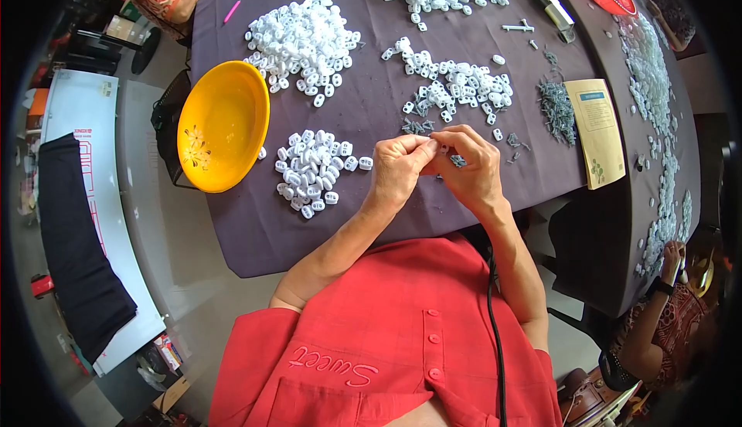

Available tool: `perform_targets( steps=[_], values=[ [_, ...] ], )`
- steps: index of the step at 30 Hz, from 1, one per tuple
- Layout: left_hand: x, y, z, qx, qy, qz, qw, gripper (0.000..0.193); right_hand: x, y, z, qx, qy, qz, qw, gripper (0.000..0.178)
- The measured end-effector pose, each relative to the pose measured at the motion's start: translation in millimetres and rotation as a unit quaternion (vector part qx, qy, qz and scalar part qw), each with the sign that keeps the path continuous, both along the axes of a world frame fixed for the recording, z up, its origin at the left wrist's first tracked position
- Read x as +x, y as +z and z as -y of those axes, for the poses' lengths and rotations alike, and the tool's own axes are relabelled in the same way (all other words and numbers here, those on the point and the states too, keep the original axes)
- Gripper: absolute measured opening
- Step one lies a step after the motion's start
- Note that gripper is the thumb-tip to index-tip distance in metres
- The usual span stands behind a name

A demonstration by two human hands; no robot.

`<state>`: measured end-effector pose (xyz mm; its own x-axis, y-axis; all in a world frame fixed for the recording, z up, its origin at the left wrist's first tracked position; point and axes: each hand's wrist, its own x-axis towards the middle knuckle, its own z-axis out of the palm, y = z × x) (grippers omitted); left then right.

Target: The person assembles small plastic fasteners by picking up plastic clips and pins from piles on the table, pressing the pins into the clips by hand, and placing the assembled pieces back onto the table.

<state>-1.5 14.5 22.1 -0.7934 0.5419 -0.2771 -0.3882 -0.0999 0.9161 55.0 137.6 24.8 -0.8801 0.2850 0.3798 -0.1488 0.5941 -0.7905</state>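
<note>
My left hand and my right hand meet above the near edge of the purple-grey cloth. Thumbs and fingertips of both are pinched together. A small pale bit shows between them, but the fingers cover most of it, so its kind cannot be told. Just left of my left hand lies a pile of small white oval plastic pieces with dark openings. Beyond the hands is a looser spread of white two-holed pieces. Small grey screw-like pieces lie among them and close to my fingers.
A yellow bowl stands at the left edge. Larger white heaps lie farther back. Right are a grey heap, a tan paper packet and a clear-and-black tool. Other people sit at the far left and along the right table.
</note>
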Motion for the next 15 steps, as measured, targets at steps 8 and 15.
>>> perform_targets(
  steps=[8,15],
  values=[
    [-1,-11,7,0.010,-0.026,0.049,0.998,0.018,3,-3,2,-0.026,0.017,0.015,0.999,0.021],
    [2,-15,9,0.002,0.001,0.012,1.000,0.017,4,-5,4,-0.018,0.016,0.012,1.000,0.021]
  ],
)
